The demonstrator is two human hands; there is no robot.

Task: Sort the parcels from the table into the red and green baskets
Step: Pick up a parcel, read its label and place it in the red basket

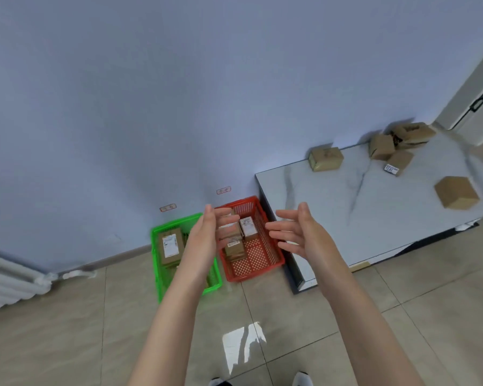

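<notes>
Parcels (457,192) lying on the table (346,218) are judged light, stiff cardboard, best gripped across opposite faces; left hand (207,238) and right hand (299,232) are held spread, empty, over the red basket (255,275).

White marbled table (332,213) carries several brown parcels (326,159).

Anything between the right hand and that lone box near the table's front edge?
Nothing visible. The right hand is open and empty, and only bare table lies between it and the box.
</notes>
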